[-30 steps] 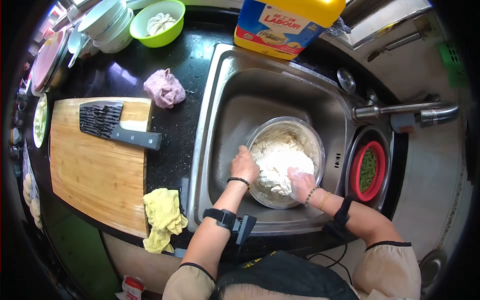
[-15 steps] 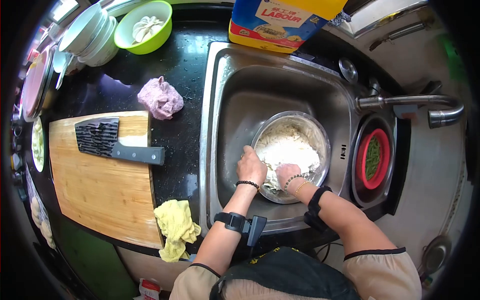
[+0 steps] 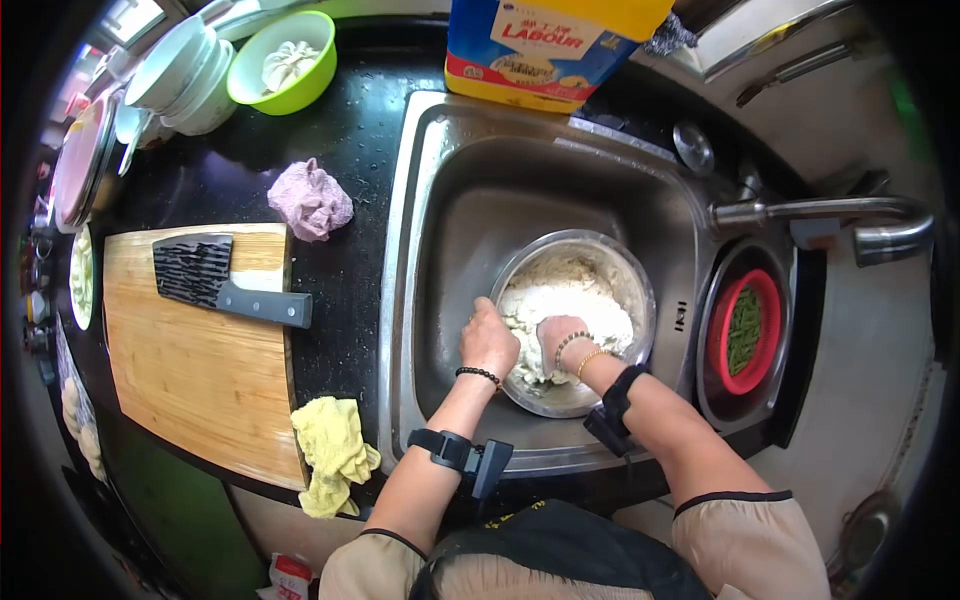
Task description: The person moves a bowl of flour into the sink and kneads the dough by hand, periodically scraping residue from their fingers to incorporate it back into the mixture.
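A round metal bowl (image 3: 643, 290) sits in the stainless steel sink with white, floury dough (image 3: 605, 312) inside, clumpy and pale around the edges. My left hand (image 3: 488, 340) is closed over the bowl's left rim. Pushed down into the dough is my right hand (image 3: 562, 338), its fingers curled in and their tips hidden by the dough and the hand itself. Both wrists wear beaded bracelets, and dark straps with devices are on the forearms.
Left of the sink (image 3: 400, 300) lie a cleaver (image 3: 230, 283) on a wooden cutting board (image 3: 190, 390), a yellow cloth (image 3: 333, 455) and a pink cloth (image 3: 310, 200). A green bowl (image 3: 325, 75) stands behind. At right are a faucet (image 3: 830, 207) and a red basket (image 3: 770, 320) of green vegetables.
My right hand has shifted slightly left within the bowl and presses into the dough. My left hand stays on the rim. The whole view has shifted a little.
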The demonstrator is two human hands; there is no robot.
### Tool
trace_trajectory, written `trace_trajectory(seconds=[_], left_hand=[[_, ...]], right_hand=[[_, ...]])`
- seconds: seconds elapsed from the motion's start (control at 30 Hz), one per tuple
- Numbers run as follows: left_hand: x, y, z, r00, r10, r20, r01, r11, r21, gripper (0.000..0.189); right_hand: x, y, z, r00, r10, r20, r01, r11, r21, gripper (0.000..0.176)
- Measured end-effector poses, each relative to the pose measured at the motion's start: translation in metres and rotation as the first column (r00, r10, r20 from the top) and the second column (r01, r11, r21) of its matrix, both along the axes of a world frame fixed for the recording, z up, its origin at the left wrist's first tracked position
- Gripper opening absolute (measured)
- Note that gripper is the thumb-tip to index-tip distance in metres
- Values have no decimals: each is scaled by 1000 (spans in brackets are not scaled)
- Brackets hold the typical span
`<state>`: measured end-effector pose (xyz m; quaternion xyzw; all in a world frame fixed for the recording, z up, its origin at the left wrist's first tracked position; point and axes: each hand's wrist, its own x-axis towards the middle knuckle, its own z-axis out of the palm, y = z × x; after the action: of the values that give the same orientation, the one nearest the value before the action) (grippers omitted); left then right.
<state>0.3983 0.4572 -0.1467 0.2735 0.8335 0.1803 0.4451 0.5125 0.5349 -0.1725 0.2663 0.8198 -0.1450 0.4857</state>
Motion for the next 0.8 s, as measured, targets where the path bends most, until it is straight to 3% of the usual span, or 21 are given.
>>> trace_trajectory(seconds=[0.1, 0.2, 0.23, 0.3, 0.37, 0.43, 0.47, 0.53, 0.63, 0.7, 0.77, 0.8], left_hand=[[0, -1, -1, 1000, -6, -20, 6, 1000, 4, 25], [-1, 1, 2, 1000, -11, -4, 11, 1000, -6, 26], [-1, 1, 3, 1000, -3, 4, 3, 1000, -8, 27], [0, 0, 1, 1000, -6, -2, 6, 1000, 4, 27], [-2, 1, 3, 1000, -26, -3, 26, 999, -40, 26], [-2, 1, 3, 1000, -19, -3, 19, 999, -46, 26], [-2, 1, 3, 1000, -17, 5, 17, 999, -50, 26], [-2, 2, 3, 1000, -10, 16, 11, 999, -52, 25], [-1, 2, 1, 1000, -4, 16, 5, 998, -61, 24], [-1, 2, 3, 999, -1, 32, 4, 997, -73, 24], [-2, 2, 1, 1000, 7, 27, -5, 997, -77, 25], [-1, 1, 0, 1000, 12, 25, -10, 996, -86, 25]], right_hand=[[17, -13, 13, 984, -28, -176, 44, 995, 87, 26], [41, -15, 43, 890, -116, -442, 139, 990, 18, 29], [50, -8, 47, 893, -114, -436, 140, 990, 28, 29], [60, 7, 55, 603, -212, -769, 454, 884, 113, 41], [69, 36, 46, 636, -285, -717, 520, 845, 125, 48], [75, 64, 19, 582, -690, -430, 784, 616, 74, 73], [70, 72, 7, 585, -690, -427, 781, 621, 66, 73], [54, 86, -9, 511, -803, -306, 843, 538, -5, 90], [26, 88, -20, 569, -786, -242, 818, 570, 73, 95], [15, 80, -22, 585, -758, -288, 803, 593, 69, 96], [7, 75, -39, 555, -677, -482, 768, 640, -13, 91], [-10, 74, -33, 585, -715, -382, 756, 652, -63, 77]])
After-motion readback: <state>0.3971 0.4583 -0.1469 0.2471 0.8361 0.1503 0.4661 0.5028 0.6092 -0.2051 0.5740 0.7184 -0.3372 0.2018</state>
